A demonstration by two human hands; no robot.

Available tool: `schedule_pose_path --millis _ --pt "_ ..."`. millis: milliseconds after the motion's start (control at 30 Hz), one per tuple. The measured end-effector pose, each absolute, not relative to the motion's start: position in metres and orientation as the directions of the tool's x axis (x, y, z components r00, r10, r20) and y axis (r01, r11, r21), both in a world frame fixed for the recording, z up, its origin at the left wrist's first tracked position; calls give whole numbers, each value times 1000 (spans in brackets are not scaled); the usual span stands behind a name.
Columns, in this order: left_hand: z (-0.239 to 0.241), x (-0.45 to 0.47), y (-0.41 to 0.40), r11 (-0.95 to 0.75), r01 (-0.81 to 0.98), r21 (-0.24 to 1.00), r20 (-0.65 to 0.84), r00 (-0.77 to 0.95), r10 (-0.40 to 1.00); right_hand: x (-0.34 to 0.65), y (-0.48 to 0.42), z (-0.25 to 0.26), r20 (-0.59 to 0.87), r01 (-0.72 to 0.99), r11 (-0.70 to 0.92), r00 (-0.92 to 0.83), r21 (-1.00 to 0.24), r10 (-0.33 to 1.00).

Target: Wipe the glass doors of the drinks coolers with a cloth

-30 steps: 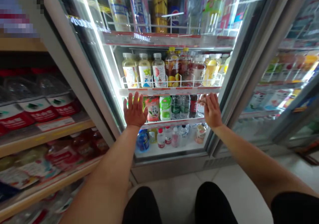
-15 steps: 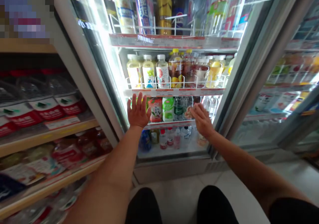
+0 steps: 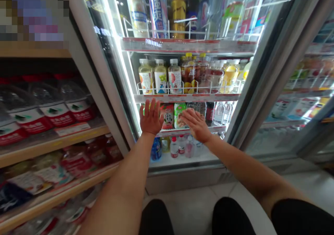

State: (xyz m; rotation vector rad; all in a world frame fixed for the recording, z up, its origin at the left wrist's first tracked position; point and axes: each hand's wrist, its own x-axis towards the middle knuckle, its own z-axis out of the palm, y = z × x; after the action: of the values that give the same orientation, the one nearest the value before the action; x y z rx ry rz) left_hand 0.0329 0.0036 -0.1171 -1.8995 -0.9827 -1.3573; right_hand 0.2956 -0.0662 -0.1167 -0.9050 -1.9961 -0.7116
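Note:
My left hand (image 3: 150, 118) is open, fingers spread flat in front of the bottles at the left end of the cooler's third shelf (image 3: 219, 128). My right hand (image 3: 196, 123) is open too, fingers stretched leftward over the green-labelled bottle (image 3: 179, 114) and the clear bottles beside it. Between the two hands stands a red-labelled bottle (image 3: 168, 116). Neither hand holds anything that I can see.
Above runs a shelf of juice and tea bottles (image 3: 174, 78), and higher up one of cans (image 3: 179, 14). Small bottles (image 3: 174, 146) stand on the cooler's floor. The open glass door (image 3: 263, 64) is on the right. Wooden shelves (image 3: 52, 142) with water jugs stand left.
My right hand has slid left along the third shelf, from its right end to the green-labelled bottle. The left hand has stayed in place. The view has shifted slightly.

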Motion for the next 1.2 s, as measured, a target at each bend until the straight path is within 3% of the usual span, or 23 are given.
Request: schedule_pose_path --millis 100,300,433,500,667,733,900,967,1100,1200 --pt "-117 33 4 -556 829 -61 953 215 215 288 -64 -105 848 788 584 -434 195 303" --pt "-117 34 2 -550 824 -136 966 233 110 265 -48 -69 962 843 527 -222 108 157" --pt "-117 33 2 -566 815 -122 966 228 119 254 -55 -96 835 760 599 -483 252 262" --pt "-117 34 2 -553 827 -98 966 213 149 249 -57 -92 801 746 601 -532 289 275" --pt "-118 34 3 -527 845 -89 966 203 161 241 -48 -42 938 843 523 -271 123 217" --pt "-118 34 3 -535 840 -91 963 212 169 242 -46 -45 943 850 514 -258 117 212" --pt "-117 33 2 -539 833 -123 967 224 126 252 -53 -93 757 705 590 -613 394 226" --pt "-117 34 2 -534 835 -135 967 227 111 254 -53 -89 746 693 585 -632 422 210" --pt "-116 35 1 -530 835 -148 969 229 89 247 -44 -45 907 825 514 -376 234 190" --pt "-116 34 1 -543 831 -118 966 223 132 240 -41 -42 935 847 510 -288 147 208"
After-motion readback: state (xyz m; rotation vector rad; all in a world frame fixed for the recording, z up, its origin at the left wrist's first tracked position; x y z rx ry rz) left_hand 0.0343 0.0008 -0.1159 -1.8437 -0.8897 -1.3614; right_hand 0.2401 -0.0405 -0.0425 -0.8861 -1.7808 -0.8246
